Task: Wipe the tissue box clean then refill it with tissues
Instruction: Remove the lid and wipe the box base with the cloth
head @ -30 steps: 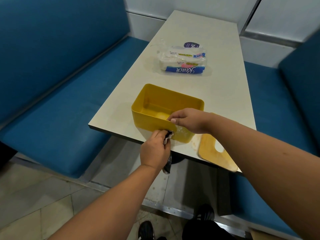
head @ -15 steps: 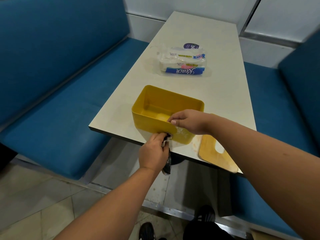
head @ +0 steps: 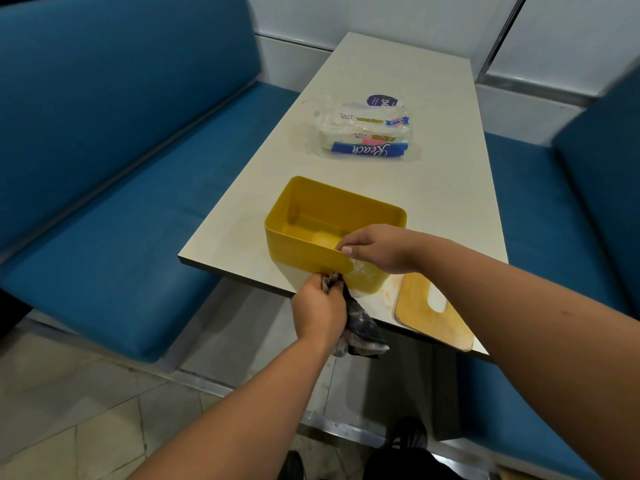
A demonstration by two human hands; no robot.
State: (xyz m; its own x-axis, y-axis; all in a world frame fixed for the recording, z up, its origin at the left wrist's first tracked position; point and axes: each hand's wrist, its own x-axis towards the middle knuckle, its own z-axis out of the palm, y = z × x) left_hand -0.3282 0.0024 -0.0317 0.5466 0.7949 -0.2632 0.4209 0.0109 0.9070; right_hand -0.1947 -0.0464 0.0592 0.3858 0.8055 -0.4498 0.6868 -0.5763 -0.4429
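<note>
- Head view: the yellow tissue box [head: 311, 216] is seen with no lid, standing at the near edge of the bench [head: 433, 188].
- The box is tipped a little, so its near right corner hangs past the bench edge.
- The near wall of the box is pinched at its rim by the right hand [head: 377, 249]. The thumb is outside the wall and the fingers are curled over the rim, so this grip is closed on the box.
- A dark cloth [head: 360, 323] is bunched in the left hand [head: 318, 310]. The fingers are wrapped tight round it, so this grip is closed on the cloth.
- The cloth is pressed against the outside of the near wall, low down. The rest of the cloth hangs below the bench edge.
- A pale, cloudy patch is seen on the near wall beside the cloth. It may be dirt or wetness; it cannot be told which.
- No tissues are seen inside the box.
- A wooden lid [head: 433, 313] with a slot cut in it lies flat on the bench, just beside the box on its right.
- A pack of tissues [head: 367, 133] lies farther back on the bench, well apart from the box.
- Blue seats [head: 121, 220] are seen on both sides of the bench.
- The step in hand is judged to be the wiping, and the refill is not yet begun.
- For the next move, the box needs to be held firm while the cloth is rubbed along the rest of the wall.
</note>
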